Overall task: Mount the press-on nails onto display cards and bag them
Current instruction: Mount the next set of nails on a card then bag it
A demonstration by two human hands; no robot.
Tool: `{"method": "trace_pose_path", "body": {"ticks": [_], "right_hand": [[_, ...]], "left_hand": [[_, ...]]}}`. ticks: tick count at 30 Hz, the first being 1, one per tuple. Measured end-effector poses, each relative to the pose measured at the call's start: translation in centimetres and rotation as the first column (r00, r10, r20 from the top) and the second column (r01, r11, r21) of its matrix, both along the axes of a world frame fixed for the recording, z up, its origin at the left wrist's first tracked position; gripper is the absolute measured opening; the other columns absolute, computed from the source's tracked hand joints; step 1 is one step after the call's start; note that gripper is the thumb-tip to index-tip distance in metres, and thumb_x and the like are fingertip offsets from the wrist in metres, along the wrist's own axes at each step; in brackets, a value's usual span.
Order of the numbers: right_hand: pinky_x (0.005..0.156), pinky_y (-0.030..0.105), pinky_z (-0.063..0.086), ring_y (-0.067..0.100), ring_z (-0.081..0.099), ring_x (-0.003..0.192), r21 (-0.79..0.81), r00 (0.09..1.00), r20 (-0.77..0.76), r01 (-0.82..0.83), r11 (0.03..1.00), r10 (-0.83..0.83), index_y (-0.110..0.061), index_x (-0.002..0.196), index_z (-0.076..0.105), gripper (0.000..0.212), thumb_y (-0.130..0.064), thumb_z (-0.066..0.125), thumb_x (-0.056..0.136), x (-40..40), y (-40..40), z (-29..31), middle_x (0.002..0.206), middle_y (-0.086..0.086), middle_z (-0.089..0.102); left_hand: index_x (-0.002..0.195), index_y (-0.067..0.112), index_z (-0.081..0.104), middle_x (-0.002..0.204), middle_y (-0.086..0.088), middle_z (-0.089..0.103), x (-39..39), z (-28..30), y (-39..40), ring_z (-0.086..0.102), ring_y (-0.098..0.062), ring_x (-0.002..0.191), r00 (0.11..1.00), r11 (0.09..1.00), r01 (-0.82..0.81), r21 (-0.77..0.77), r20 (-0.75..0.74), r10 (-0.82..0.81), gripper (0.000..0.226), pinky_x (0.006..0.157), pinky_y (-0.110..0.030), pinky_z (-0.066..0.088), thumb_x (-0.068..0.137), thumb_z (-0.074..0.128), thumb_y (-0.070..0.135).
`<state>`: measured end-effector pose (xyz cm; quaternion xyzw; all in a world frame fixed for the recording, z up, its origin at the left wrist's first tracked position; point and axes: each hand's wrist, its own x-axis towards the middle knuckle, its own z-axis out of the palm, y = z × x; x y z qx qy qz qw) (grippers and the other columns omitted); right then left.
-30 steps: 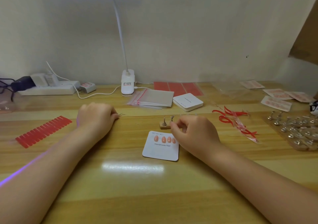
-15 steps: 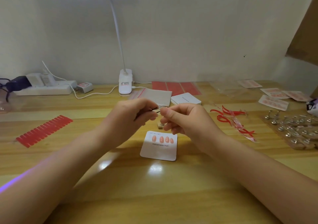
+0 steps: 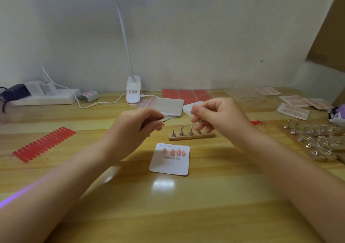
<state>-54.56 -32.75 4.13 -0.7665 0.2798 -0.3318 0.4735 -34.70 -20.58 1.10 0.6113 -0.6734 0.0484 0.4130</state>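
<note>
- Left hand (image 3: 139,126) pinches slim metal tweezers (image 3: 164,118); the tips point toward the right hand. Whether anything sits between the tips: can't tell, too small and blurred.
- Right hand (image 3: 218,117) is raised, thumb and forefinger pressed together as if on something tiny. Probably the fifth nail or an adhesive tab, but I can't make it out.
- Just below the right hand: wooden nail stand (image 3: 191,135) with a row of metal pegs. Its right end is hidden behind the fingers.
- Below both hands, flat on the wooden table (image 3: 168,209): display card (image 3: 170,159) printed "Handmade Nail", with four pink press-on nails (image 3: 173,151) in a row across its top.
- Step, my read: mounting still in progress, with room for one more nail at the right end of the row. Bagging not started.
- Next move calls for a steady transfer onto the card, lined up with the row, then pressing down.
- Behind the hands: stack of zip bags (image 3: 164,105), partly covered. Left of the left hand: red strip sheet (image 3: 43,143).
- Far right, finished cards (image 3: 293,109) and spare pegs (image 3: 315,140) are distorted at the frame edge.
</note>
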Motion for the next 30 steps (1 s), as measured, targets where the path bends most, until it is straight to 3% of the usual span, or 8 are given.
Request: {"method": "trace_pose_path", "body": {"ticks": [6, 10, 13, 17, 19, 22, 26, 30], "right_hand": [[0.061, 0.027, 0.047, 0.006, 0.058, 0.059, -0.464, 0.828, -0.443, 0.117, 0.878, -0.344, -0.022, 0.072, 0.070, 0.014, -0.030, 0.074, 0.083, -2.4, -3.6, 0.8, 0.066, -0.014, 0.063], [0.055, 0.025, 0.044, 0.008, 0.061, 0.066, -0.537, 0.629, -0.611, 0.118, 0.836, -0.481, -0.026, 0.064, 0.066, 0.017, -0.030, 0.082, 0.068, -4.4, -5.6, 0.9, 0.065, -0.013, 0.065], [0.072, 0.032, 0.055, 0.012, 0.065, 0.080, -0.518, 0.539, -0.687, 0.106, 0.849, -0.487, -0.030, 0.085, 0.074, 0.019, -0.014, 0.076, 0.075, -5.2, -6.5, 1.2, 0.084, -0.010, 0.071], [0.082, 0.037, 0.057, 0.017, 0.066, 0.088, -0.520, 0.465, -0.731, 0.095, 0.849, -0.500, -0.027, 0.094, 0.076, 0.028, -0.006, 0.065, 0.079, -5.2, -7.0, 1.2, 0.100, -0.006, 0.072], [0.071, 0.033, 0.057, 0.018, 0.065, 0.076, -0.560, 0.417, -0.730, 0.089, 0.824, -0.541, -0.023, 0.075, 0.074, 0.012, -0.014, 0.067, 0.078, -4.9, -7.0, 1.2, 0.081, -0.002, 0.071], [0.050, 0.023, 0.038, 0.019, 0.055, 0.060, -0.632, 0.344, -0.706, 0.089, 0.770, -0.620, -0.016, 0.058, 0.057, 0.027, -0.030, 0.073, 0.075, -4.8, -7.0, 1.1, 0.059, 0.000, 0.056], [0.058, 0.026, 0.044, 0.019, 0.061, 0.076, -0.656, 0.266, -0.716, 0.062, 0.753, -0.646, -0.018, 0.083, 0.069, 0.004, -0.017, 0.067, 0.080, -4.9, -6.5, 1.1, 0.081, 0.000, 0.065], [0.073, 0.032, 0.048, 0.025, 0.059, 0.099, -0.675, 0.341, -0.681, 0.051, 0.736, -0.648, -0.025, 0.107, 0.068, 0.033, -0.007, 0.061, 0.080, -4.3, -6.3, 0.7, 0.110, 0.002, 0.062]], "left_hand": [[0.097, 0.019, 0.068, 0.077, 0.023, 0.062, 2.2, -1.7, -0.4, 0.058, 0.008, 0.071, 0.982, 0.979, -0.184, 0.088, 0.045, 0.181, 0.009, 0.063, -0.007, 0.041, 0.088, 0.068, 0.017], [0.098, 0.018, 0.069, 0.077, 0.027, 0.058, 2.7, -2.1, -0.4, 0.058, 0.009, 0.076, 0.968, 0.964, -0.246, 0.104, 0.078, 0.239, 0.012, 0.065, -0.005, 0.039, 0.087, 0.069, 0.020], [0.101, 0.017, 0.069, 0.083, 0.018, 0.062, 2.7, -2.3, -0.3, 0.054, 0.010, 0.071, 0.957, 0.958, -0.272, 0.089, 0.129, 0.260, 0.014, 0.066, -0.004, 0.036, 0.088, 0.068, 0.021], [0.116, 0.013, 0.067, 0.107, -0.002, 0.069, 2.6, -2.1, -0.2, 0.062, -0.019, 0.089, 0.935, 0.947, -0.311, 0.081, 0.208, 0.289, 0.024, 0.078, -0.022, 0.043, 0.094, 0.060, 0.018], [0.124, 0.015, 0.063, 0.115, -0.003, 0.066, 2.4, -2.0, -0.1, 0.062, -0.024, 0.101, 0.928, 0.943, -0.319, 0.091, 0.232, 0.292, 0.029, 0.081, -0.027, 0.044, 0.096, 0.055, 0.016], [0.130, 0.022, 0.059, 0.127, 0.002, 0.060, 2.4, -2.0, 0.1, 0.060, -0.026, 0.108, 0.907, 0.915, -0.373, 0.152, 0.266, 0.325, 0.032, 0.082, -0.036, 0.050, 0.099, 0.049, 0.020], [0.129, 0.023, 0.058, 0.133, 0.003, 0.058, 3.1, -2.3, 0.0, 0.057, -0.029, 0.114, 0.868, 0.871, -0.448, 0.202, 0.333, 0.369, 0.032, 0.082, -0.039, 0.050, 0.100, 0.047, 0.022], [0.127, 0.021, 0.060, 0.119, -0.004, 0.062, 3.7, -2.7, -0.3, 0.053, -0.031, 0.110, 0.846, 0.837, -0.484, 0.254, 0.381, 0.374, 0.031, 0.082, -0.039, 0.048, 0.100, 0.045, 0.021]]}}
